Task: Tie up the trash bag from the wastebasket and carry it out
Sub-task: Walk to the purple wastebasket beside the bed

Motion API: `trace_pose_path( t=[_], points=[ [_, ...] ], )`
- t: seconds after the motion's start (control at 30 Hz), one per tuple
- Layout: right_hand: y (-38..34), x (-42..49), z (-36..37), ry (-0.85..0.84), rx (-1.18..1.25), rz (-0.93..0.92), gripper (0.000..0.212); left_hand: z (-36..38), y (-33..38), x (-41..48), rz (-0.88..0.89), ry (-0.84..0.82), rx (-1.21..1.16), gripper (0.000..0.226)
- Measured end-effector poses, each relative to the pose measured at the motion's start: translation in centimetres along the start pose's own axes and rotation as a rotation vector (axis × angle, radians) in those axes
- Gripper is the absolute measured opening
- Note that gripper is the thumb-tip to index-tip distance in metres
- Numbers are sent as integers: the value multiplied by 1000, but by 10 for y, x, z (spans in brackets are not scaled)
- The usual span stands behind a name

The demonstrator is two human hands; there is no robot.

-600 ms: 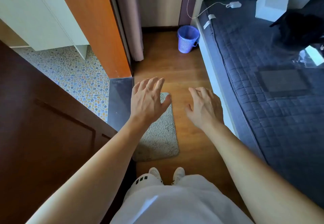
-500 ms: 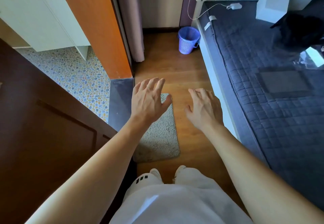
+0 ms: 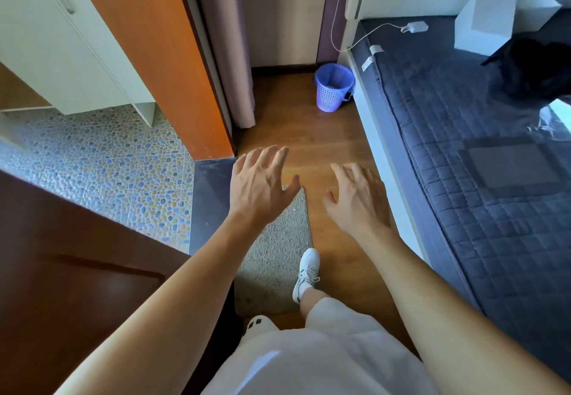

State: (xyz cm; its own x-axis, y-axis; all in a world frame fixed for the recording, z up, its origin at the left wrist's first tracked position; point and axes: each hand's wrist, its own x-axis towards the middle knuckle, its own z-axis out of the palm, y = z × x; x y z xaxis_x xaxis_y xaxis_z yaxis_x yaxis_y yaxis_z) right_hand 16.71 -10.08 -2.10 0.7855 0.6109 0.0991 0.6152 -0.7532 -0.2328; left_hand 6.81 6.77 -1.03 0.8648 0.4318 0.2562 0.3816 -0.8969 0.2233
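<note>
Head view only. Right foot in a white sneaker (image 3: 306, 274) now swung forward past the near edge of the grey pile floor mat (image 3: 279, 241), where half a second ago both shoes stood side by side: a step begun toward the far end of the room, so the approach is under way and no contact with the bag yet. Left hand (image 3: 261, 184) held out palm down, fingers spread and released, grasping nothing; right hand (image 3: 360, 198) likewise open and empty, fingers loosely curved. Small lilac perforated plastic wastebasket (image 3: 333, 87) standing upright on the brown wooden floor (image 3: 309, 144) at the far end, just beside the white frame of the bed with the dark quilted cover (image 3: 463, 147), well apart from both hands; liner inside too small to make out. Open room narrow: a strip of floor bounded on the right by the bed edge, on the left by the orange wooden door panel (image 3: 154, 55) and the hanging mauve curtain (image 3: 225, 39). Mat edge underfoot a likely trip point.
</note>
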Motion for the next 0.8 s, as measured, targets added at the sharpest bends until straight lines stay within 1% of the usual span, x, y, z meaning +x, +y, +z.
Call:
trace_pose_path(
  t=[0.17, 0.3, 0.43, 0.67, 0.8],
  points=[
    [8, 75, 7, 3, 17, -26, 51, 18, -10, 69, -34, 3, 29, 56],
    [25, 145, 10, 1, 79, -39, 53, 27, -9, 131, -67, 5, 38, 57],
    [44, 204, 12, 15, 100, -46, 50, 37, -3, 182, -89, 7, 55, 58],
    [66, 270, 17, -23, 127, -47, 52, 52, -1, 248, -122, 2, 71, 58],
    [68, 304, 14, -8, 87, -64, 51, 58, -10, 281, -112, -15, 84, 57]
  ],
)
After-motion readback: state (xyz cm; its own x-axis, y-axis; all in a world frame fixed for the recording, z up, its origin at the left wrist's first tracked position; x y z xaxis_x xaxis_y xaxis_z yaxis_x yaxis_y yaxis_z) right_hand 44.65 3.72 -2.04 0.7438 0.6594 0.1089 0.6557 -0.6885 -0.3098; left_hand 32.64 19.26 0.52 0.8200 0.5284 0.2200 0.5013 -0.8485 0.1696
